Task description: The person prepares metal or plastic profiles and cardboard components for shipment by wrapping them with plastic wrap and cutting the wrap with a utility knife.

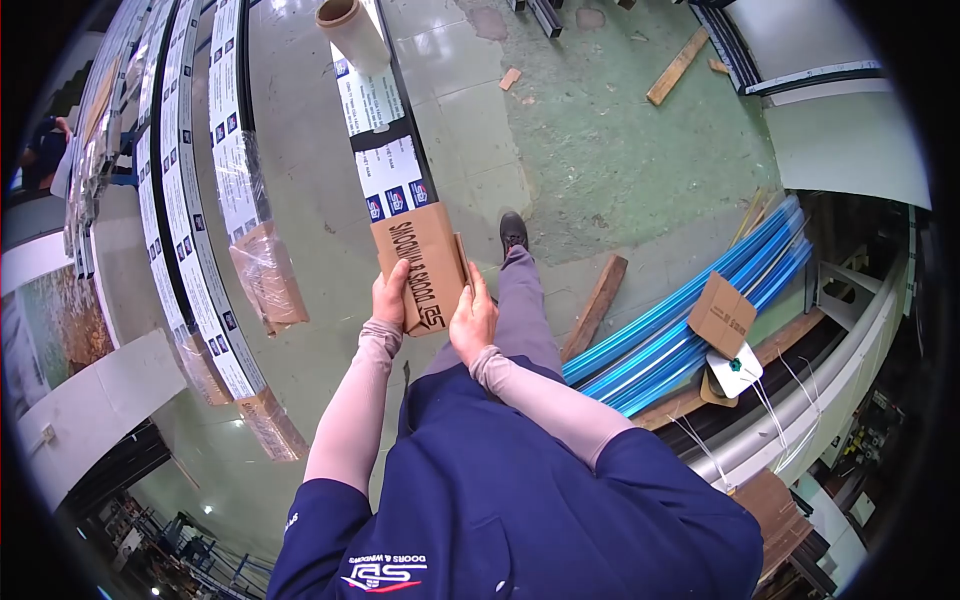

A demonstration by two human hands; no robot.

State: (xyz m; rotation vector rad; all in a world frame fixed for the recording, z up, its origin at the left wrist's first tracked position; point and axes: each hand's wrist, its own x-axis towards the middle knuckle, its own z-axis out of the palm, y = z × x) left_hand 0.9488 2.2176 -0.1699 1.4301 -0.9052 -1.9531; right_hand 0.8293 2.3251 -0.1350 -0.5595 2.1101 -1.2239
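Observation:
A brown cardboard piece (425, 275) with printed lettering is folded around the near end of a long wrapped profile bundle (385, 165). My left hand (391, 298) grips the cardboard's left side, its thumb lying on top. Against the right side, my right hand (473, 320) presses a raised cardboard flap with its fingers held close together. The undersides of both hands are hidden. Farther along the bundle, a roll of clear wrapping film (355, 38) with a brown core rests on top.
Several wrapped profile bundles (180, 200) with cardboard-capped ends lie to the left. Blue profiles (690, 310) are stacked at right, with a cardboard piece (722, 315) on them. Wooden blocks (594, 308) lie on the green floor (610, 160). My shoe (513, 230) is just beyond the cardboard.

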